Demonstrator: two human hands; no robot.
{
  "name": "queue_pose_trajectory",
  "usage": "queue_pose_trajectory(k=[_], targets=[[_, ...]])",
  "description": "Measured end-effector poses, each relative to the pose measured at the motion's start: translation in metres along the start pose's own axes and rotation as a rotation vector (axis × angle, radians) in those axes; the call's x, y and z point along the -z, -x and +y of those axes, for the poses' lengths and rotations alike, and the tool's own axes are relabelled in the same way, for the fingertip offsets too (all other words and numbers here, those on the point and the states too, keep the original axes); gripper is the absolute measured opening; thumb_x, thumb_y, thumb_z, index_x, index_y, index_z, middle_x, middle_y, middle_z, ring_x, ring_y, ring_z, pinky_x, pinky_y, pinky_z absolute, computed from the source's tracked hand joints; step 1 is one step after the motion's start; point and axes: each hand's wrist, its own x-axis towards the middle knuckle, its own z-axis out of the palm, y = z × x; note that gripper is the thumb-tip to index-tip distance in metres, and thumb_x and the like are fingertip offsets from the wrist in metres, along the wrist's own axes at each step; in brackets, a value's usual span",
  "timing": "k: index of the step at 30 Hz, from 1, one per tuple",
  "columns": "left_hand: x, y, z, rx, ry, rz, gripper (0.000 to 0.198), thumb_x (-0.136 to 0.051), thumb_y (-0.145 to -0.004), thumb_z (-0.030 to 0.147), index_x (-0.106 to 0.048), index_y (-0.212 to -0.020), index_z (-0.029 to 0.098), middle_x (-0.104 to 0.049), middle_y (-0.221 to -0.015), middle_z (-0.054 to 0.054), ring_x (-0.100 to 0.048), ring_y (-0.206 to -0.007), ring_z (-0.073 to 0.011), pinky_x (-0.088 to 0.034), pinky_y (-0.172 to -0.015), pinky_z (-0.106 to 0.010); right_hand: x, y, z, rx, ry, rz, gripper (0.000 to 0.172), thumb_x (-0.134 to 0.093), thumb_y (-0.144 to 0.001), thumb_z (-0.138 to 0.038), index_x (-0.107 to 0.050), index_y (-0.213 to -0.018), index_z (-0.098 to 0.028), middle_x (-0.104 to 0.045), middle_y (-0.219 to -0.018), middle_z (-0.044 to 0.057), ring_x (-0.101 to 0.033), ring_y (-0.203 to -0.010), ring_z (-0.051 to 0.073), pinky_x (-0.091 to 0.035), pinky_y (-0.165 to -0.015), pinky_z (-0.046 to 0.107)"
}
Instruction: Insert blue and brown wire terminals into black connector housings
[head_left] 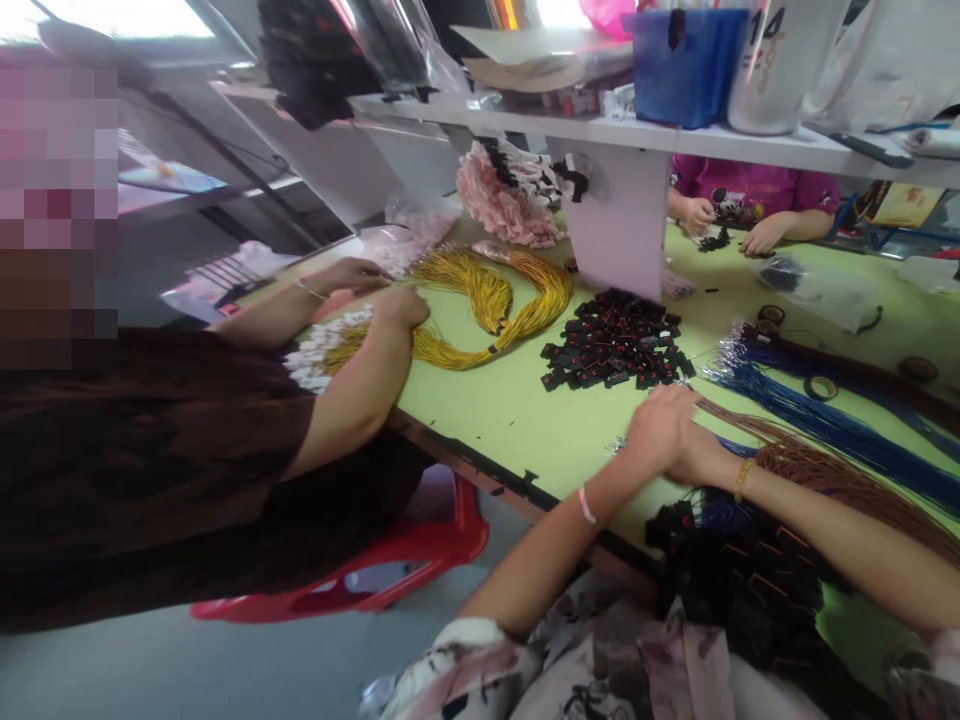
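My left hand (654, 432) and my right hand (702, 456) meet over the table's near edge, fingers bent and pressed together. What they pinch is hidden and slightly blurred. Just beyond them lies a heap of small black connector housings (619, 340) with red marks. A bundle of brown wires (795, 455) runs from beside my fingers under my right forearm. Blue wires (832, 415) with bare metal terminals stretch behind it. Below my right wrist is a pile of black pieces with orange wires (757, 570), close to my lap.
To the left, a co-worker's hands (401, 305) handle yellow wires (480, 290) with white connectors (319, 350). Another person's hands (765, 232) work across the table. A shelf (510, 118) with a blue bin (686, 70) overhangs the table. Tape rolls (820, 388) lie right; a red stool (420, 550) stands below.
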Motion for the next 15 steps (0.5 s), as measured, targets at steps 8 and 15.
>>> queue_pose_trajectory(k=[8,15], targets=[[0.044,-0.061,-0.023,-0.179,-0.771,-0.152,0.014,-0.064,-0.061,0.007,-0.066,-0.062,0.021,-0.064,-0.074,-0.008,-0.053,-0.088,-0.0253,-0.036,-0.096,-0.037,0.012,0.003,-0.006,0.043,0.183,-0.220,0.017,-0.042,-0.089,-0.022,-0.058,-0.088,-0.017,-0.068,-0.084,0.010,-0.061,-0.071,0.019,-0.033,-0.060,0.026],[0.073,-0.043,-0.006,-0.172,-0.452,0.046,0.028,-0.058,-0.080,0.019,-0.067,-0.106,0.023,-0.065,-0.098,-0.008,-0.059,-0.086,-0.0194,-0.045,-0.086,-0.036,0.019,0.005,-0.003,0.017,-0.102,-0.135,0.007,-0.047,-0.082,-0.016,-0.053,-0.083,-0.018,-0.060,-0.069,0.001,-0.050,-0.060,0.013,-0.032,-0.059,0.023]])
